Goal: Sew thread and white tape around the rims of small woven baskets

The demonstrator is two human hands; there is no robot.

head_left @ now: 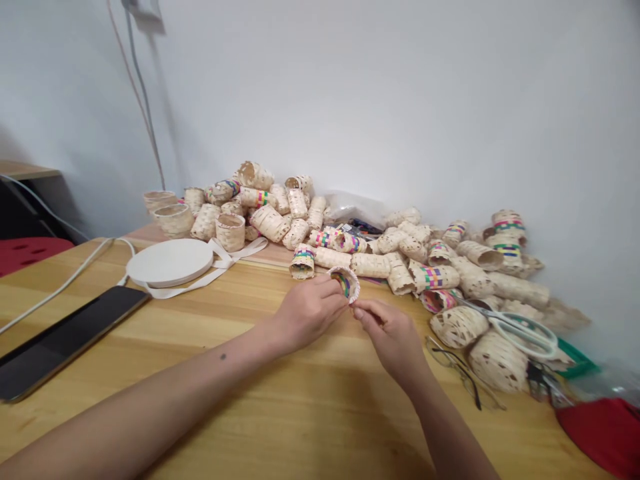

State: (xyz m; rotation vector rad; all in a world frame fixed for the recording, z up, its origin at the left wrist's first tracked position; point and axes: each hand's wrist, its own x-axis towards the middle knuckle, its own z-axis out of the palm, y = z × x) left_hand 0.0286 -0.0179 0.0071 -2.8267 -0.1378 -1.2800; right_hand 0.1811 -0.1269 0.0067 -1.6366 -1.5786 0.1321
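Observation:
A small woven cup (353, 283) with a pale rim and a coloured band inside is held above the wooden table, its opening turned toward the camera. My left hand (311, 308) is wrapped round its left side. At the cup's lower rim, my right hand (389, 333) has thumb and forefinger pinched together; what lies between those fingertips is too small to make out. Just behind the hands rests another woven cup (303, 262) with a coloured band.
Many woven cylinders (370, 264) are heaped along the wall. At left are a roll of white ribbon (170, 261) and a phone (70, 340) with a cable. Scissors (525, 333), eyeglasses (457, 367) and red cloth (603, 433) lie at right.

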